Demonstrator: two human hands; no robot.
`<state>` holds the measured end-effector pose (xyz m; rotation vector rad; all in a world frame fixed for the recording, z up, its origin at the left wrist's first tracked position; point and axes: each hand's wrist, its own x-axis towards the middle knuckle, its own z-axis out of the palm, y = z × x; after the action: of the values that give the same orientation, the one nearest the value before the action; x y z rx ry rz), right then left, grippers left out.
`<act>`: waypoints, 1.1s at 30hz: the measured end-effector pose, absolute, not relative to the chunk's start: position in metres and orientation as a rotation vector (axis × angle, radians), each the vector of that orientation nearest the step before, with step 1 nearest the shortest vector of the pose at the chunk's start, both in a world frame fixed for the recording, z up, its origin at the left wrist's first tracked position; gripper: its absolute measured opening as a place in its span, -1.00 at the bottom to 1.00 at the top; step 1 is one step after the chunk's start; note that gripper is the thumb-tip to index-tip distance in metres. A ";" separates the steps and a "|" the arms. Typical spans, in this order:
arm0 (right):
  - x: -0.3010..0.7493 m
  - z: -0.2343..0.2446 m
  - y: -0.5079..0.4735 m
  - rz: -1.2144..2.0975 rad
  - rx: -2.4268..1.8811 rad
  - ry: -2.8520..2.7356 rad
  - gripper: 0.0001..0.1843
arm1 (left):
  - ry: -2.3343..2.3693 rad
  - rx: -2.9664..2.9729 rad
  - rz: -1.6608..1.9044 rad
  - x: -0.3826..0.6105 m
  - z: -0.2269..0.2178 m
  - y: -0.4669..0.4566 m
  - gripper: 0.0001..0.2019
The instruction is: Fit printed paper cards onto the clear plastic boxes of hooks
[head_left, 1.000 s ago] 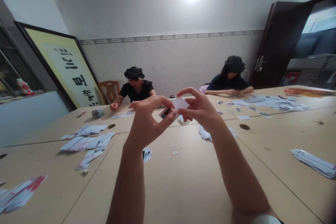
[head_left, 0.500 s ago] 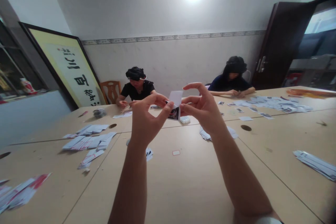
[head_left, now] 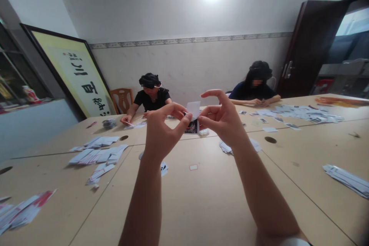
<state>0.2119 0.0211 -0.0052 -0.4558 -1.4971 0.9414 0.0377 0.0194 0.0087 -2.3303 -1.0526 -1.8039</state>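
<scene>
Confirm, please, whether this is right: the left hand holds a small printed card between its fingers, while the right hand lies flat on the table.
Not fully: the right hand does not lie flat on the table. The head view shows it raised, with its fingers at the right edge of the small printed card. The left hand does hold it, as you say.

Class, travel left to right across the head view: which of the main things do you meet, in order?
Framed calligraphy → wooden chair → left hand → printed card → right hand → seated person in navy → dark door.
</scene>
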 end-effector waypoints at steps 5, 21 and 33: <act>0.212 -0.003 0.017 0.925 -0.493 -1.494 -0.46 | -1.002 -2.379 -1.795 0.036 0.009 0.019 -0.96; 0.214 -0.006 0.022 0.927 -0.412 -1.466 -0.44 | -0.946 -2.454 -1.837 0.034 0.009 0.018 -0.97; 0.213 -0.005 0.020 0.873 -0.458 -1.448 -0.47 | -0.931 -2.483 -1.880 0.033 0.008 0.017 -0.94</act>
<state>0.2131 0.0203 -0.0046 -0.4581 -1.4479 0.8730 0.0327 0.0167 0.0079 -2.4829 -0.9310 -1.8804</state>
